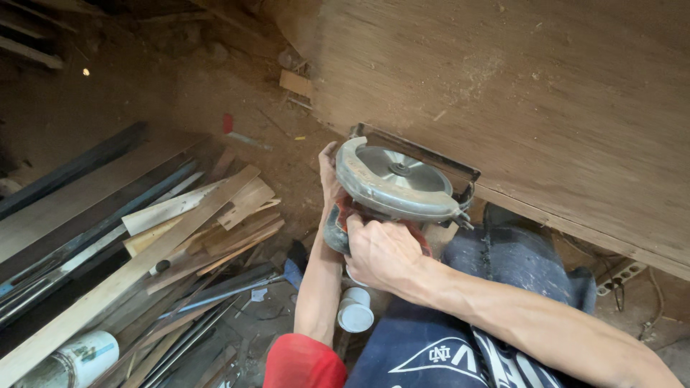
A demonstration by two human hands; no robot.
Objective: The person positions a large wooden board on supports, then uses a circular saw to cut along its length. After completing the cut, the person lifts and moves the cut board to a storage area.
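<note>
Nearest to me, my right forearm runs in from the lower right, and my right hand (384, 253) is wrapped tight around the rear handle of a circular saw (399, 188), fingers curled over the grip. My left hand (328, 172) comes up on the saw's far side with the thumb pressed against the guard; its fingers are behind the body, so I cannot tell whether it clasps or merely braces. The saw sits at the near edge of a big plywood sheet (546, 100), its base plate lying on the board and the silver blade guard facing me. The sheet is brown, dusted with sawdust, and fills the upper right. Below it my dark blue trousers (503, 273) show, speckled with dust. The floor is bare packed earth. To the left lies a heap of wood offcuts (208, 223) mixed with long boards and metal bars. A white pipe fitting (354, 310) peeks out under my left arm. A white can (83, 357) is cut off at the bottom left. The upper left corner is too dark to read.
</note>
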